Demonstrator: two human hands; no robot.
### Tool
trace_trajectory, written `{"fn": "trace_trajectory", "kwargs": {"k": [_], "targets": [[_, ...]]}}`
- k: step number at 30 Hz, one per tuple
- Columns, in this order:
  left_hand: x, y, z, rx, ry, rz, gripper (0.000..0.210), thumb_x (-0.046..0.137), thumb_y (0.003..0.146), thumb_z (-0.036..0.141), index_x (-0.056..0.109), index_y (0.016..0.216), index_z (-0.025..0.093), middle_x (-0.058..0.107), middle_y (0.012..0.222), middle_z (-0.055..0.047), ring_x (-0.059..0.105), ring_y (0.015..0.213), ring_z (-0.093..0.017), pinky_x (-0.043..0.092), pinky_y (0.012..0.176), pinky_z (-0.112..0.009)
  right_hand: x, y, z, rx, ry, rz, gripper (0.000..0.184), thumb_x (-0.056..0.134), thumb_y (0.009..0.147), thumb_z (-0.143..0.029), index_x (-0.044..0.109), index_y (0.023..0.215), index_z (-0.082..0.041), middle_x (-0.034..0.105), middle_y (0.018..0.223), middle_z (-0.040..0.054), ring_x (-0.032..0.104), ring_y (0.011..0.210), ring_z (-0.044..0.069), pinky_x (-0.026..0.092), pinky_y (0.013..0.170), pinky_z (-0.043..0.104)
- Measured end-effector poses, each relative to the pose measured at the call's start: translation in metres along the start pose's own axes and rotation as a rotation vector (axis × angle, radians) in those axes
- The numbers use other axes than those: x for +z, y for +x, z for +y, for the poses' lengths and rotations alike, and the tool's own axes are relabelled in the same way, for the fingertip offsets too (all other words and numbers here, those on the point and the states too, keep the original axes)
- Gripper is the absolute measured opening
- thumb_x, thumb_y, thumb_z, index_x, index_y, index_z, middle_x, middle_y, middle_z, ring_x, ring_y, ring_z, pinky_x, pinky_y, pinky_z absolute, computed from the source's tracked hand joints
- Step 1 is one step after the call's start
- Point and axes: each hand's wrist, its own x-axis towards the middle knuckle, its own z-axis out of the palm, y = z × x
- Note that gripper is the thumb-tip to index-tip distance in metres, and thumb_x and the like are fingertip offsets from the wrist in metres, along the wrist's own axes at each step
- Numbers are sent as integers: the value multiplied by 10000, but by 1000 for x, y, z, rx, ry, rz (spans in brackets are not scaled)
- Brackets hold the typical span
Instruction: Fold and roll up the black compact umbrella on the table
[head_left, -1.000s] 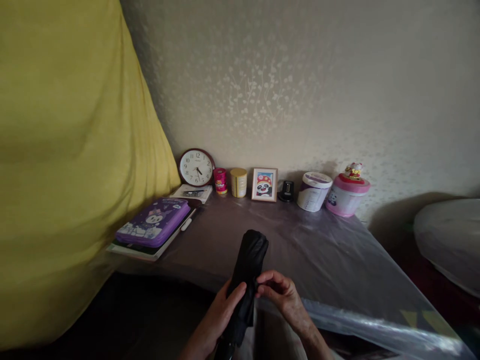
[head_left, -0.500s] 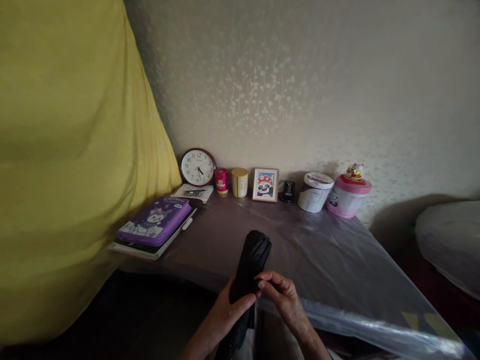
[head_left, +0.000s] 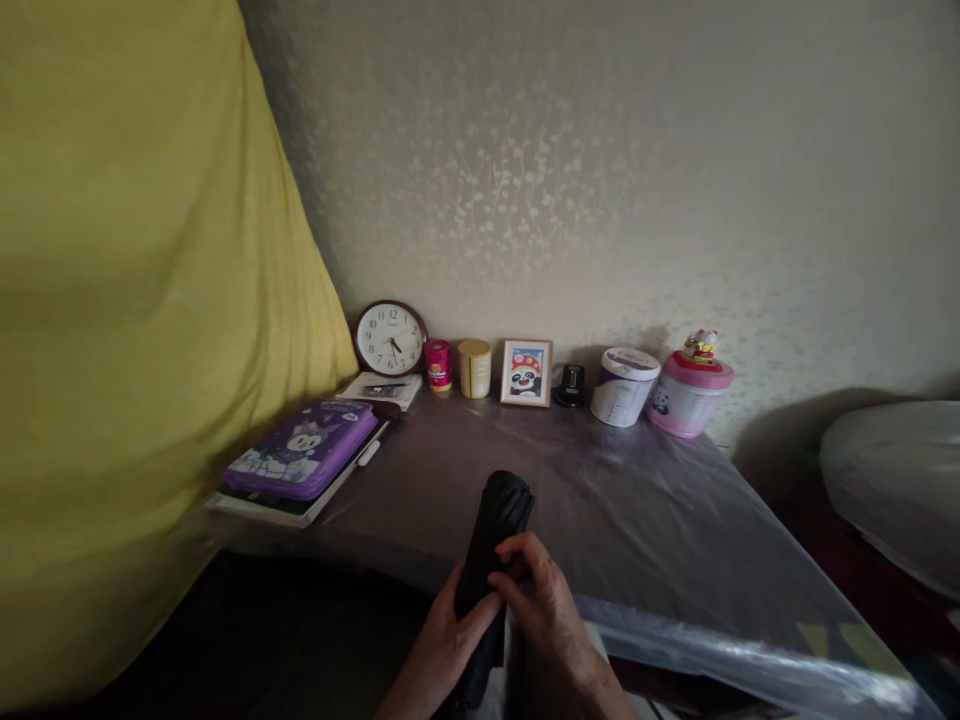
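A folded black umbrella point(head_left: 501, 510) slants upward in front of the table's near edge, its bunched fabric end pointing away from me. My left hand point(head_left: 448, 632) is wrapped round its middle, with the thumb lying across the front. On the umbrella's right side, my right hand point(head_left: 536, 595) has thumb and index finger bent in against the fabric. What exactly sits between those fingertips is too dark to make out. The umbrella's lower end runs down out of view behind my hands.
The table point(head_left: 630, 510) has a clear plastic cover. Left on it lies a purple case point(head_left: 304, 450) on books, beside a yellow curtain point(head_left: 150, 300). Along the wall stand a clock point(head_left: 391, 338), a picture frame point(head_left: 526, 373), a white tub point(head_left: 625, 388) and a pink tub point(head_left: 688, 395).
My right hand has shifted slightly up and left over the umbrella, its thumb and index finger now farther onto the fabric. My left hand keeps its hold. The view has turned slightly.
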Motion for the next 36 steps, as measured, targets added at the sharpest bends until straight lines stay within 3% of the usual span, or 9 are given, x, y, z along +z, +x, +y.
{"fn": "trace_trajectory", "kwargs": {"k": [4,7,10,13,18,24,27,32,36], "targets": [[1,-1,1,-57,-81,-59,584,647,732,521,582,1172,141,660,1149,-107,569,1128,-294,449,944,-353,2,0,2,205,17,241,312,688,704,-411,547,893,-207,617,811,21,590,754,190,470,715,307],[4,-2,-1,-29,-27,-43,577,617,769,492,536,1229,153,618,1222,-103,520,1190,-279,422,977,-341,4,2,0,339,225,220,463,654,726,-472,546,1085,-201,662,991,60,613,930,232,477,804,327],[10,-3,-7,100,187,-20,594,579,813,420,423,1333,179,537,1323,-100,463,1249,-250,374,1021,-335,12,6,-5,427,417,185,539,669,709,-479,548,1165,-218,672,1059,38,606,1013,242,482,828,309],[14,-5,-15,213,462,6,683,573,807,337,292,1408,175,455,1390,-130,435,1272,-250,349,1034,-355,20,14,-7,483,461,302,541,702,670,-480,574,1111,-195,691,959,35,632,939,246,497,787,311],[16,-6,-19,200,701,87,757,603,746,268,275,1420,164,447,1375,-179,490,1211,-314,403,952,-389,26,34,-8,500,442,465,501,739,622,-482,581,1000,-193,677,823,21,643,798,225,504,714,304],[12,0,-12,220,422,-9,721,612,737,224,315,1394,201,432,1409,-99,401,1293,-232,305,1060,-335,19,47,-16,545,458,507,491,755,594,-477,577,955,-196,669,781,10,642,749,215,507,656,289],[11,-1,-4,99,150,-99,606,646,728,263,452,1300,213,556,1296,-59,475,1223,-233,366,1008,-308,13,50,-17,583,521,465,528,723,622,-507,574,1023,-197,674,784,13,649,737,220,515,617,294],[11,-9,9,-221,-182,-179,584,695,694,387,528,1219,194,697,832,-22,649,776,-190,484,670,-246,-1,51,-7,595,540,379,561,649,682,-561,591,1099,-190,696,916,59,657,845,248,533,684,325],[8,-11,15,-298,-191,-137,601,666,724,446,503,1248,200,617,584,35,554,473,-113,434,501,-209,-11,42,5,365,360,409,527,665,705,-492,580,1133,-197,658,1092,78,591,1039,251,482,867,354]]}}
